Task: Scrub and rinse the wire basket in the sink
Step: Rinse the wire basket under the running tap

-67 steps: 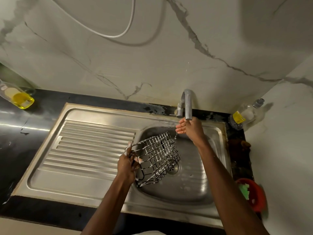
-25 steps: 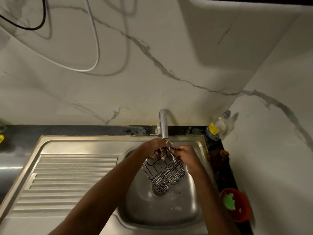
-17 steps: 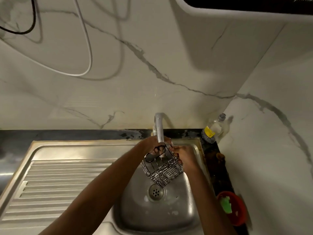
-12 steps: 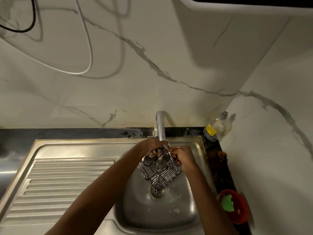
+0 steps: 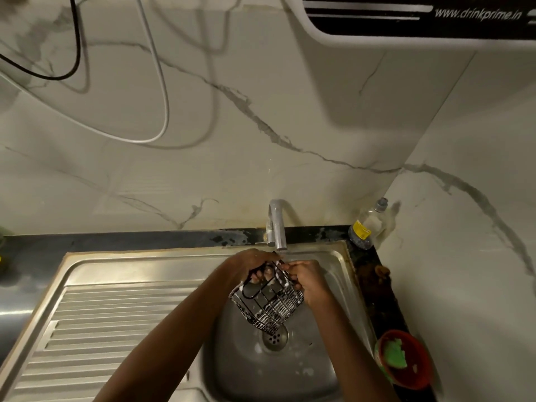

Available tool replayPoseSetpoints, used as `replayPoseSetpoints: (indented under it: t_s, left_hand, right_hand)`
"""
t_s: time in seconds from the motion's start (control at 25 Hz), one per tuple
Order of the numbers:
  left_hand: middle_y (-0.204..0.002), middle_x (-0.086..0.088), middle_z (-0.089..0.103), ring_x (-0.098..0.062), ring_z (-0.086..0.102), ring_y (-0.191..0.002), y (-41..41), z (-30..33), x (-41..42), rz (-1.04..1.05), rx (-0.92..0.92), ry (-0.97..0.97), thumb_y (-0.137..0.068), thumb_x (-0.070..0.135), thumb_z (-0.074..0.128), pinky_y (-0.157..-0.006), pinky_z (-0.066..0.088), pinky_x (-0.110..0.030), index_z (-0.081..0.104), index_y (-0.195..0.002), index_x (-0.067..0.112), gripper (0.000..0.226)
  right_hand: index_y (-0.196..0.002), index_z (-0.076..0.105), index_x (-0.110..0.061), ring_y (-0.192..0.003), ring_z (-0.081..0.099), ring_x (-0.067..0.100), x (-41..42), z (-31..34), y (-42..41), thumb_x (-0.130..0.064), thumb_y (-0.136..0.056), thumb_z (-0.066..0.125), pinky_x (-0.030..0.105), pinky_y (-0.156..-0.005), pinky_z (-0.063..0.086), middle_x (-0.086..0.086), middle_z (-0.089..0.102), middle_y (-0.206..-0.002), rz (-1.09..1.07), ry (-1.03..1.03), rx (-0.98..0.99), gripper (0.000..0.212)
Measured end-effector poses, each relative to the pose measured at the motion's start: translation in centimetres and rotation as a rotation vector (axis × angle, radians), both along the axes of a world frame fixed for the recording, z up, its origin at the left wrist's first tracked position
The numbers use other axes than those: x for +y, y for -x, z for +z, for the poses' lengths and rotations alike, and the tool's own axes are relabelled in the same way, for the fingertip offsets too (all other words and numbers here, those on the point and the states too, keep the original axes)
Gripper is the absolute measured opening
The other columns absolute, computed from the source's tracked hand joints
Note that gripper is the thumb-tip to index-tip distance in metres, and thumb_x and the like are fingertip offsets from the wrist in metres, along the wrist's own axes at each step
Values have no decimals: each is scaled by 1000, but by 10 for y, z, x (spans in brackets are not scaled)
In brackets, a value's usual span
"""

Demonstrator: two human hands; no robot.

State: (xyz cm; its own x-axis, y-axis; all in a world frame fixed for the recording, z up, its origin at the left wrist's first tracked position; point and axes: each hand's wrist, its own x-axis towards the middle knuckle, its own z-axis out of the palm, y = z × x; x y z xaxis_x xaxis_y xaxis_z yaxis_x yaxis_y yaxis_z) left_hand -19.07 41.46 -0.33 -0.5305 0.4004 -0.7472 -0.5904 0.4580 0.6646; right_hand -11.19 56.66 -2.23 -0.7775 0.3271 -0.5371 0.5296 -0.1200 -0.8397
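Observation:
A black wire basket (image 5: 268, 304) with bits of white foam on it hangs tilted over the steel sink bowl (image 5: 319, 358), just under the tap spout (image 5: 278, 227). My left hand (image 5: 252, 264) grips its upper rim from the left. My right hand (image 5: 306, 278) holds the rim on the right side, fingers closed on the wires. Both hands meet right below the spout. The drain (image 5: 274, 338) lies beneath the basket's lower corner.
A ribbed steel draining board (image 5: 101, 329) fills the left. A clear bottle with a yellow label (image 5: 367, 227) stands at the back right corner. A red bowl with a green scrubber (image 5: 403, 361) sits on the dark counter at the right. A wall appliance (image 5: 420, 21) hangs overhead.
My right hand left the tap and took hold of the basket. Both hands brought the basket up under the spout, and it has since tilted slightly lower over the drain.

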Motion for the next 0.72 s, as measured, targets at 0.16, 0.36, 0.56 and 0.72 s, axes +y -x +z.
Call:
replayPoseSetpoints:
  t_s: [0.16,0.36,0.56,0.72]
  left_hand:
    - [-75,-8,61,-12,58,-48,-6,22,24,241,57,-22,-109,23,50,-37,47,-19,56,-134,-7,39]
    - [-84,-17,56,-20,65,-46,8,0,70,630,-120,-174,-105,0,54,-33,49,-22,46,-140,-13,39]
    - [-92,-26,62,-23,62,-44,22,-21,85,927,-493,-423,-109,11,44,-30,47,-23,54,-105,-6,21]
    - [-72,-11,60,-15,56,-48,15,-1,73,877,-347,-370,-113,34,38,-32,43,-20,58,-118,0,40]
  right_hand:
    - [-83,76,-1,-62,52,23,8,-1,-5,-13,-81,77,25,-46,32,16,69,-73,-109,-25,-39,13]
    - [-81,75,0,-45,42,16,28,-2,-29,-2,-83,69,23,-41,29,8,57,-57,-290,-34,-110,6]
    - [-75,75,-2,-45,37,14,49,-2,-47,4,-84,62,18,-34,23,11,54,-68,-456,100,-134,17]
    - [-85,70,5,-45,36,14,43,-1,-45,5,-86,63,17,-31,25,7,48,-62,-508,122,-162,7]
